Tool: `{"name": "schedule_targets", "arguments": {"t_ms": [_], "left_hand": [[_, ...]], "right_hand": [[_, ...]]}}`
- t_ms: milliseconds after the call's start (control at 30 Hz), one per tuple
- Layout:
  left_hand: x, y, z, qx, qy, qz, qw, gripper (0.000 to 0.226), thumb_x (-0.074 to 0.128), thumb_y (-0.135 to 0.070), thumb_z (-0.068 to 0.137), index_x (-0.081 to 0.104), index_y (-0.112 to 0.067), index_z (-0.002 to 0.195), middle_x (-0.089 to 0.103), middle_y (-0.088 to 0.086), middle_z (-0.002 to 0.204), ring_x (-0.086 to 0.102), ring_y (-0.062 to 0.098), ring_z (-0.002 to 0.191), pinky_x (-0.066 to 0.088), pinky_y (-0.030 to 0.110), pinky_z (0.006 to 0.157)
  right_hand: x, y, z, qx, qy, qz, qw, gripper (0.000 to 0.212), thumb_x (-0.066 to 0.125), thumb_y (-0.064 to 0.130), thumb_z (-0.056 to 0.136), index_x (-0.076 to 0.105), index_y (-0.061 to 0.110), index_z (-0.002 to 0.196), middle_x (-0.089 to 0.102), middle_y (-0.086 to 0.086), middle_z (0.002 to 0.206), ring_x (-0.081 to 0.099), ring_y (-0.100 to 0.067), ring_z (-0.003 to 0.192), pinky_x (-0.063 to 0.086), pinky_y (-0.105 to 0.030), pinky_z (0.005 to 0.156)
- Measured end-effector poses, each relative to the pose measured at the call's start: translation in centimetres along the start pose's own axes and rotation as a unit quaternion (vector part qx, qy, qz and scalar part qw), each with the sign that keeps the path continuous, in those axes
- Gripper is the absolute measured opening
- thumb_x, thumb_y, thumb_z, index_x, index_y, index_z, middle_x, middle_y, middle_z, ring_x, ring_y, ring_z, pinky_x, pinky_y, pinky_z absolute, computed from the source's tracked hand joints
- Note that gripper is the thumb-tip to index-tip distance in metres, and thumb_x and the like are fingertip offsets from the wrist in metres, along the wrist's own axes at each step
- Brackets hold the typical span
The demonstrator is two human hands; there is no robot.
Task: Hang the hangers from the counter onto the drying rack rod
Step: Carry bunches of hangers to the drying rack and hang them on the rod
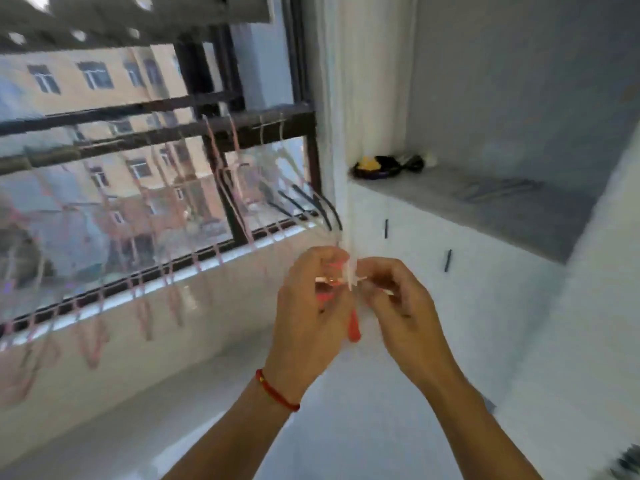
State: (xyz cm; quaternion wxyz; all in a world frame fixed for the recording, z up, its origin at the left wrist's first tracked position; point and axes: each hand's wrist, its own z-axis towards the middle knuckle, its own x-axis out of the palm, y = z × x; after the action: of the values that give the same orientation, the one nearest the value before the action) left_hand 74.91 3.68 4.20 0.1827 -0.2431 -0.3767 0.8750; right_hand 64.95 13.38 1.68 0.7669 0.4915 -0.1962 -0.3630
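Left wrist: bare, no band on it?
No. A red string bracelet circles the wrist just below the left hand, which grips a bundle of hangers together with the right hand.

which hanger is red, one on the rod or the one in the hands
The red hanger is the one gripped by the left hand and right hand. The hangers on the rod look pale pink or whitish.
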Motion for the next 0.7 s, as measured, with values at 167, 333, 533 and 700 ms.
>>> {"name": "schedule_targets", "arguments": {"t_ms": [167,333,533,700], "left_hand": [[14.1,0.8,3.2,-0.049,0.105,-0.089,0.989,0.038,0.059,-0.012,0.081,0.062,-0.029,0.114,0.064,-0.016,0.111,0.063,0.009,0.102,0.056,0.025,0.078],[26.0,5.7,9.3,-0.098,0.138,-0.097,0.981,0.038,0.063,-0.001,0.088,0.06,-0.022,0.12,0.062,-0.008,0.124,0.06,0.009,0.107,0.049,0.01,0.074],[36.3,13.0,20.7,-0.168,0.137,-0.076,0.973,0.036,0.063,-0.01,0.093,0.059,-0.023,0.126,0.061,-0.008,0.131,0.06,0.015,0.111,0.05,0.022,0.089],[43.3,19.1,27.7,-0.279,0.117,-0.059,0.951,0.03,0.059,-0.016,0.096,0.062,-0.02,0.126,0.062,-0.001,0.136,0.062,0.02,0.114,0.046,0.016,0.084]], "right_hand": [[-11.6,-5.1,2.0,0.055,-0.104,-0.098,0.988,0.023,0.056,0.014,0.102,0.064,0.032,0.114,0.067,0.023,0.11,0.065,-0.006,0.106,0.057,-0.025,0.087],[-19.6,-10.4,8.0,0.097,-0.154,-0.174,0.968,0.02,0.054,0.023,0.102,0.06,0.039,0.111,0.065,0.029,0.105,0.064,0.0,0.103,0.055,-0.015,0.08],[-25.4,-16.9,21.7,0.188,-0.132,-0.228,0.946,0.015,0.056,0.025,0.101,0.059,0.03,0.114,0.062,0.025,0.101,0.063,0.0,0.094,0.046,-0.01,0.074],[-28.7,-23.9,31.4,0.263,-0.161,-0.21,0.928,0.018,0.06,0.026,0.092,0.062,0.029,0.11,0.068,0.008,0.108,0.067,-0.011,0.098,0.057,-0.039,0.093]]}}
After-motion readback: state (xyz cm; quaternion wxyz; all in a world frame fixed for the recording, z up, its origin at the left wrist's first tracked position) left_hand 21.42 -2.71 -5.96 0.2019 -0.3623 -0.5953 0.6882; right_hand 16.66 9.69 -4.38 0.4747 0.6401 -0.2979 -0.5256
